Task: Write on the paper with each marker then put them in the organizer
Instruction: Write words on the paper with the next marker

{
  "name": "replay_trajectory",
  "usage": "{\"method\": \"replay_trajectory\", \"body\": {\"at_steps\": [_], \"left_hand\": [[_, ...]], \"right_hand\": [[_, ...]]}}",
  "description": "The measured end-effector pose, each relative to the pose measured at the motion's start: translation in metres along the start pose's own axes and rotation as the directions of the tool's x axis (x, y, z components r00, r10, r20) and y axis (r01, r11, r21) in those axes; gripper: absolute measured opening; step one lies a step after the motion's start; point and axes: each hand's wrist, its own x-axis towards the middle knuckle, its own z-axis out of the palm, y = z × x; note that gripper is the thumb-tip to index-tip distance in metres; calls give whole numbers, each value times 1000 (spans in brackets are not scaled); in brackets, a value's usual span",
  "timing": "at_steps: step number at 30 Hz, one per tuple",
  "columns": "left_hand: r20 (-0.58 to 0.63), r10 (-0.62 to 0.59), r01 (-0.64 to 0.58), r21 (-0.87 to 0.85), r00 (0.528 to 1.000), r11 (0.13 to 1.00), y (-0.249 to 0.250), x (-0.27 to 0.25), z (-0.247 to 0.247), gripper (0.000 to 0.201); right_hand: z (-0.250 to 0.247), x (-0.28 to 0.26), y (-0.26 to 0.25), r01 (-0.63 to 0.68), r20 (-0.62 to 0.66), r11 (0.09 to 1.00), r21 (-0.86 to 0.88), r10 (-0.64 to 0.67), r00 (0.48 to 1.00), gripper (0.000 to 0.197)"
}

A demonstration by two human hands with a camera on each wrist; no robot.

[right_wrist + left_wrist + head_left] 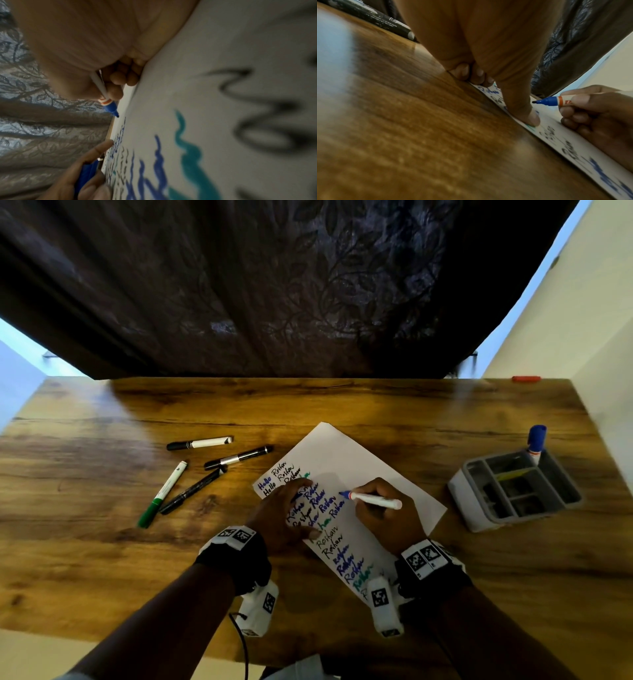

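Blue marker over paper, uncapped.
We note right hand (388, 517) gripping the blue marker (373, 500), tip just above the paper (363, 470); left hand (284, 513) presses the sheet while holding a blue cap (86, 174).

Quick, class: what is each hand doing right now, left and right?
Left hand: fingers pressing the paper flat, with the blue cap tucked in its grip.
Right hand: pinching the uncapped blue marker, tip at the paper.

The white sheet of paper (363, 474) lies mid-table — four loose markers (191, 474) at nine o'clock, grey compartmented organizer (479, 508) at three.
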Motion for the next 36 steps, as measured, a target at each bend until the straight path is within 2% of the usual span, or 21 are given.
{"method": "replay_trajectory", "body": {"at_steps": [7,9,12,13,18,21,25,29,36], "left_hand": [[19,17,-16,-31,1000,999,1,-1,-3,89],[20,36,-35,-51,999,998,1,-2,-4,71],[19,53,-51,-65,998,997,5,-2,-8,34],[13,63,-63,-57,998,996,7,-4,-10,30],[85,57,-55,-22,995,998,19,-14,-31,33],[104,53,-53,5,993,999,29,-23,-51,34],[66,111,-109,-39,992,993,45,-40,-73,24],[68,139,-134,-80,988,988,54,-45,-82,18],[81,208,-204,-50,975,978,53,-45,-91,12]], "right_hand": [[-7,4,-3,-71,-8,988,141,73,997,12],[-8,4,-5,-111,-13,980,163,114,993,11],[-12,7,-14,-147,17,980,132,146,989,12],[-14,8,-20,-169,43,978,124,164,985,12],[-26,15,-39,-201,95,970,136,190,977,24],[-32,16,-63,-215,107,971,107,204,973,12],[-29,9,-103,-119,92,974,193,103,990,12],[-16,10,-122,-23,73,981,193,9,997,14],[-4,14,-134,-5,81,990,143,-6,997,14]]}}
